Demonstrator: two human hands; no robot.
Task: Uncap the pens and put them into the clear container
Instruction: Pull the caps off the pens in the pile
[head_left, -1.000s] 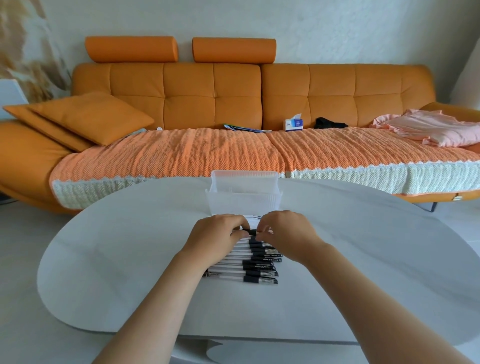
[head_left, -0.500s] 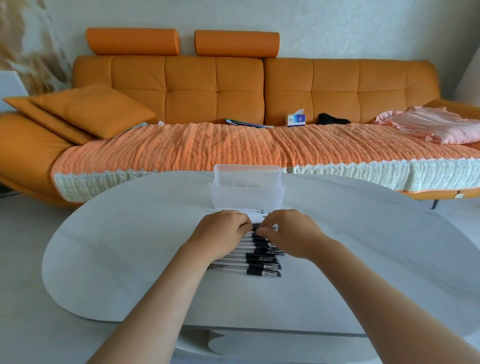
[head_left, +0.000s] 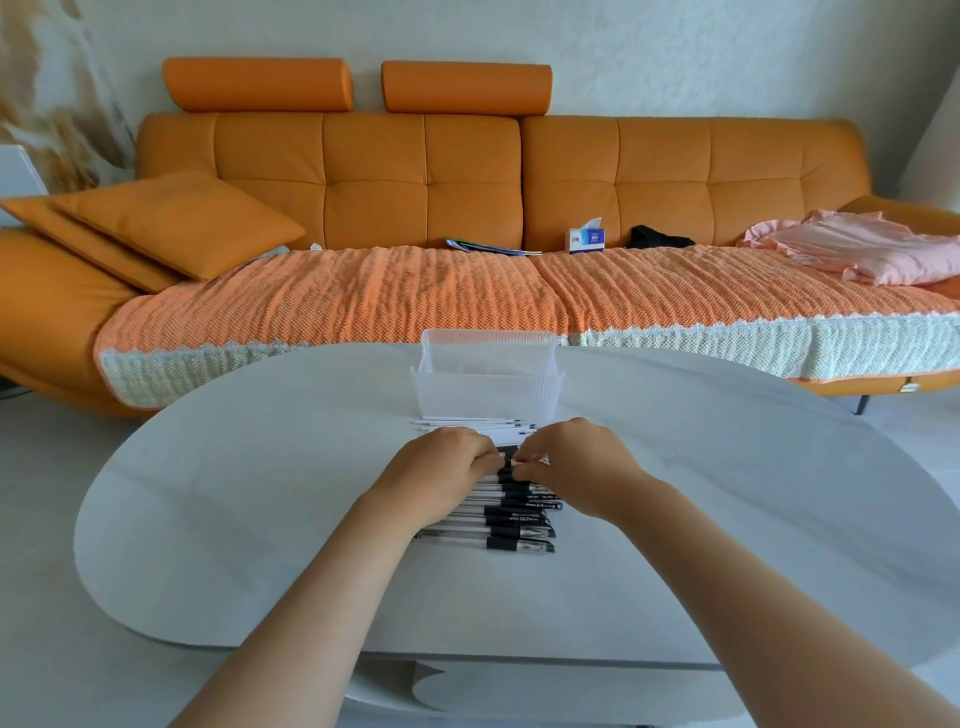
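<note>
Nearest on the table (head_left: 260, 519): a row of pens (head_left: 514, 519), side by side, caps (head_left: 537, 546) to the right. Over the row's far end, left hand (head_left: 441, 467) and right hand (head_left: 571, 460), both curled, fingertips meeting and pinched on one pen (head_left: 506, 461). Left on the barrel side, right on the cap side, by the look of it. Cannot tell whether lifted clear of the row or resting on it.

To uncap well: grip the barrel firmly with the left and pull the cap straight along the pen's length with the right, no bending. Raise it off its neighbours first, so as not to scatter the row. Brace for the sudden release.

Just past the hands, thin white sticks (head_left: 478, 426), perhaps pens, lying flat at the foot of the container (head_left: 485, 395); too small to say. Container upright, contents hard to judge through the clear wall, within a short reach. Drop the bared pen in and set the cap well apart from the row. Beyond, an orange sofa (head_left: 415, 176).
</note>
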